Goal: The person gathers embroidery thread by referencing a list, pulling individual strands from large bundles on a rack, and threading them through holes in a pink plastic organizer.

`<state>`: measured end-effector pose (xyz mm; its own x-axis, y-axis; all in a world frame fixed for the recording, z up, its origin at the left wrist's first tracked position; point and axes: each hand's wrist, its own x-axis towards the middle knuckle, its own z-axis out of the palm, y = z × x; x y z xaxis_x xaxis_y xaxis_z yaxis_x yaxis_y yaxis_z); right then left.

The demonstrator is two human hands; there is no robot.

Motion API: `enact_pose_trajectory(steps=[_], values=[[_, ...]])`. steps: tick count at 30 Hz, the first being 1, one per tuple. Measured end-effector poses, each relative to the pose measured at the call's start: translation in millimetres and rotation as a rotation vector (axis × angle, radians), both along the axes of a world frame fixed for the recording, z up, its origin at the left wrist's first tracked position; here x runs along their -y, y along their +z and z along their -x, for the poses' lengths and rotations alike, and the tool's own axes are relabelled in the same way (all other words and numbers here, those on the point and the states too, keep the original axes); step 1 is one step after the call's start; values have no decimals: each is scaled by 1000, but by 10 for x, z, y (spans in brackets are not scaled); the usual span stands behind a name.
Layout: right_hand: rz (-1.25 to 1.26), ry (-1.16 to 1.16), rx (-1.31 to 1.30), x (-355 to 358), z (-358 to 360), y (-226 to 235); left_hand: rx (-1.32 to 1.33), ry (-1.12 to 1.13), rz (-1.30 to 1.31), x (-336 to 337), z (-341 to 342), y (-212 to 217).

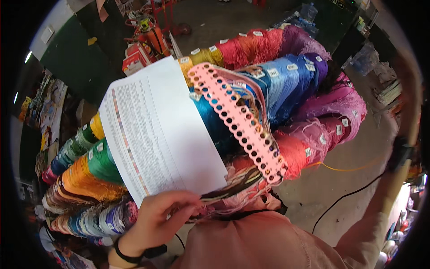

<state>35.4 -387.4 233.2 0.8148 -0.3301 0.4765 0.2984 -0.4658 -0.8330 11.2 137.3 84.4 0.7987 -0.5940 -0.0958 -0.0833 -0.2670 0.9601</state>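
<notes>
head view: left hand [154, 222] pinches the bottom edge of a white printed sheet [156, 130] w/ a pink punched strip [237, 119] and loose threads, over thread bundles [286, 76]. sheet looks light, floppy; best held at an edge. right arm is raised at the far right, hand state can't be told.

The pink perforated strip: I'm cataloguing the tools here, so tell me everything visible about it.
The pink perforated strip is a long, flat, rigid-looking bar, probably plastic or card, with two rows of round holes along its length. It lies diagonally from upper left to lower right over the bundles of coloured thread. Thin strands run through several holes and trail towards its lower end. The white printed sheet, held by the left hand, lies beside it and may overlap its left edge.
</notes>
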Motion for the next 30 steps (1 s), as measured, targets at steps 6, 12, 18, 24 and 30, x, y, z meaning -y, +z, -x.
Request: enact_pose_trajectory(steps=[6, 12, 18, 24, 30], values=[[-46, 771, -230, -2272, -841, -1612, -163, 100, 112, 452, -332, -173], [198, 830, -273, -2841, -1297, -1879, -309, 423, 260, 694, -878, -425], [130, 921, -378, -2867, -1556, -1982, -335, 472, 279, 751, -1154, -472], [127, 988, -495, -2895, -1737, -1883, -325, 525, 233, 753, -1303, -451], [185, 1017, -550, -2915, -1809, -1816, -392, 487, 303, 722, -1405, -464]])
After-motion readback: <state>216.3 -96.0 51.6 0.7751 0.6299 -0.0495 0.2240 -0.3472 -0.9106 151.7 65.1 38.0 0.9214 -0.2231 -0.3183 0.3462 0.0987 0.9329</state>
